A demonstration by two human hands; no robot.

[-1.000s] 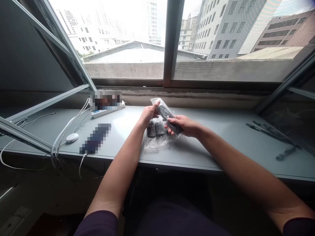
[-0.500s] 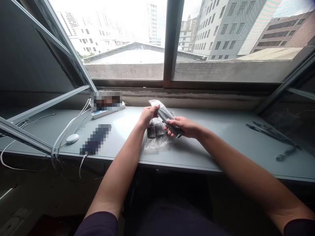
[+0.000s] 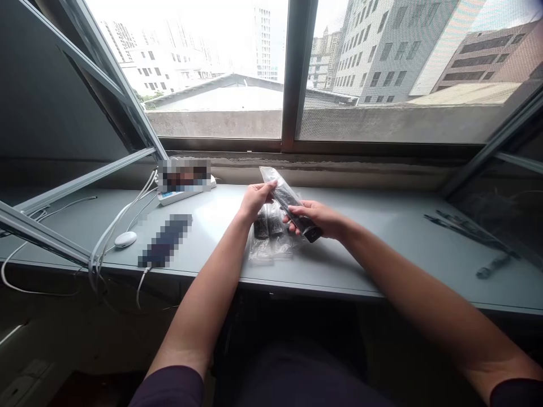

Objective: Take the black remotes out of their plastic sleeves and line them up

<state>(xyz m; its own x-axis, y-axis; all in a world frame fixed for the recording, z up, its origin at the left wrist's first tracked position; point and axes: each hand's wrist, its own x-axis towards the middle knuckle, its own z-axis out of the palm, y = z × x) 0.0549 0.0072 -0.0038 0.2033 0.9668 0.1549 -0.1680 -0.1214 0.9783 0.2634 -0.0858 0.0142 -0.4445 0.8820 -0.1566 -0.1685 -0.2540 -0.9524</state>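
A long, narrow clear plastic bag (image 3: 268,173) with a dark, bar-shaped item inside slants between my two hands above the desk. My left hand (image 3: 256,201) pinches the bag near its upper end, thumb on top. Lower down, my right hand (image 3: 318,217) is wrapped round the bag and the item, its thumb lying across them. The item's black end (image 3: 313,233) sticks out past my right fingers; whether it is outside the plastic I cannot tell. Beneath my hands, several clear plastic packets (image 3: 266,230) with dark contents lie on the desk, partly hidden by my right fingers.
The grey desk (image 3: 382,249) runs along a window. To the left are a white power strip (image 3: 186,192), a blurred-out dark device (image 3: 165,240) with a cable, a white oval gadget (image 3: 125,239) and white cables (image 3: 121,217). Dark rod-like parts (image 3: 470,232) lie right. Metal frames (image 3: 85,169) flank both sides.
The bagged item's black end has shifted slightly down and to the right, and shows more. The bag's upper tip stands a little higher. Both hands keep their hold, nearly in place.
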